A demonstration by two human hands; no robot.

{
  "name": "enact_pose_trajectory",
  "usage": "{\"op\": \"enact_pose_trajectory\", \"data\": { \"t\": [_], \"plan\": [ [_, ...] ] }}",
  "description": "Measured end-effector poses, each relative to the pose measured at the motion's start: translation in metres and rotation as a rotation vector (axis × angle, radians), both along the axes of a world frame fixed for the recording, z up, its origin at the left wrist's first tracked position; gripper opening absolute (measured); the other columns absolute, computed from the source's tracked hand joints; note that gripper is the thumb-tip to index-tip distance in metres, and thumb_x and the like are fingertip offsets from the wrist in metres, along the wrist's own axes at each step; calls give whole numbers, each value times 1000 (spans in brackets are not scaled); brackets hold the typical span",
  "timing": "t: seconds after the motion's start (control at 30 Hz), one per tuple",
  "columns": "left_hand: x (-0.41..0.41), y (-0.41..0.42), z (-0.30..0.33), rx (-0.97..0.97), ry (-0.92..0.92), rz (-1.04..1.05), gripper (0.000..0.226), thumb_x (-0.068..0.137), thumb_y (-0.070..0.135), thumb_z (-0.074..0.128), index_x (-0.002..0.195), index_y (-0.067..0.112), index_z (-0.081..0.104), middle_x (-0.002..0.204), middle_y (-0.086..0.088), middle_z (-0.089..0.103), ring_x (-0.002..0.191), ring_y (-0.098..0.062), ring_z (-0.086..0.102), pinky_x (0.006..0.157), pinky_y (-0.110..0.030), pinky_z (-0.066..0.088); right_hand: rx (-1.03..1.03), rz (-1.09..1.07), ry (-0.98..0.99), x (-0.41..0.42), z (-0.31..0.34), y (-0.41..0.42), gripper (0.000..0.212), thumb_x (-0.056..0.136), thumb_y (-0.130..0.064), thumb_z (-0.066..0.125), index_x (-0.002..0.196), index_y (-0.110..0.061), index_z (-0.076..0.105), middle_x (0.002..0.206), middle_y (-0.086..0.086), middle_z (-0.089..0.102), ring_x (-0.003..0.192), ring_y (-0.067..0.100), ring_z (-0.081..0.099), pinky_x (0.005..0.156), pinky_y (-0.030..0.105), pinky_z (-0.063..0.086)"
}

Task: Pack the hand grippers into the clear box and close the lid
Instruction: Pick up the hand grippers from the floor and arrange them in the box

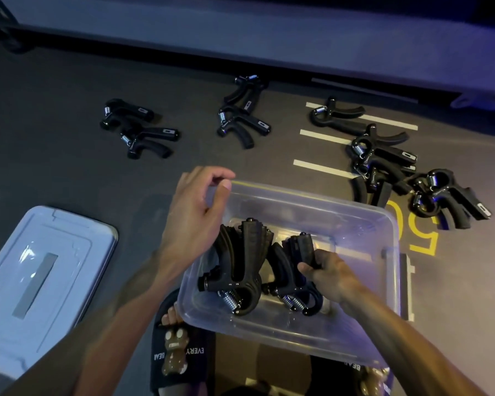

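Progress: partly done, judged from the layout. 2 stacks of hand grippers lie inside the clear box [363, 224]; the exact count in each stack cannot be told.
Packed, left stack [240, 261]: handles point away from the person, springs toward the near wall.
Packed, right stack [290, 278]: just beside the left stack, same orientation.
Remaining: 3 groups on the floor [55, 167] beyond the box: a left pair [139, 128], a middle pair [243, 112], and a larger right pile [397, 164].
Lid [40, 275]: off, flat on the floor, well to the left of the box.
Right hand [326, 272]: inside the box, fingers curled around a handle of the right stack, holding it.
Left hand [195, 212]: raised over the box's far-left corner, holding nothing, fingers loosely curled with thumb near the fingertips.
Left to do: load the floor groups, fit the lid.
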State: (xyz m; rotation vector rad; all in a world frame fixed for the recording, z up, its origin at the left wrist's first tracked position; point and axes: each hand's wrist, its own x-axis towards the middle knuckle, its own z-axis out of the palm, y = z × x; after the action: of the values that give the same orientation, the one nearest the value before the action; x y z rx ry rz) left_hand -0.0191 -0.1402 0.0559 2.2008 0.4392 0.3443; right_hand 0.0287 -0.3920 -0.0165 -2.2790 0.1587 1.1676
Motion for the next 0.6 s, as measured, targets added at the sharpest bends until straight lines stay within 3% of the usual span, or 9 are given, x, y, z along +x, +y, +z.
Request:
{"op": "enact_pose_trajectory", "data": {
  "t": [0.1,0.27,0.6],
  "plan": [
    [0,-2,-3,22,1,1,15,104,24,54,111,26,67,106,19,61,108,-9,51,92,-19,39,-58,13,-45,0,-7,1,24,92,-30,67,111,-15,66,109,9,72,103,29,66,94,41,53],
    [1,-4,-6,24,0,-3,15,103,23,55,109,24,68,105,16,61,110,-9,49,95,-18,37,-282,280,-189,-7,-2,4,37,90,-35,64,121,-18,52,112,10,70,108,33,64,86,31,48],
    [1,-7,-7,37,7,-9,15,103,22,54,108,25,68,105,17,61,111,-6,46,96,-20,38,-276,341,-202,-8,3,7,42,89,-30,65,124,-12,48,114,13,68,107,33,64,84,30,49]
  ]
}}
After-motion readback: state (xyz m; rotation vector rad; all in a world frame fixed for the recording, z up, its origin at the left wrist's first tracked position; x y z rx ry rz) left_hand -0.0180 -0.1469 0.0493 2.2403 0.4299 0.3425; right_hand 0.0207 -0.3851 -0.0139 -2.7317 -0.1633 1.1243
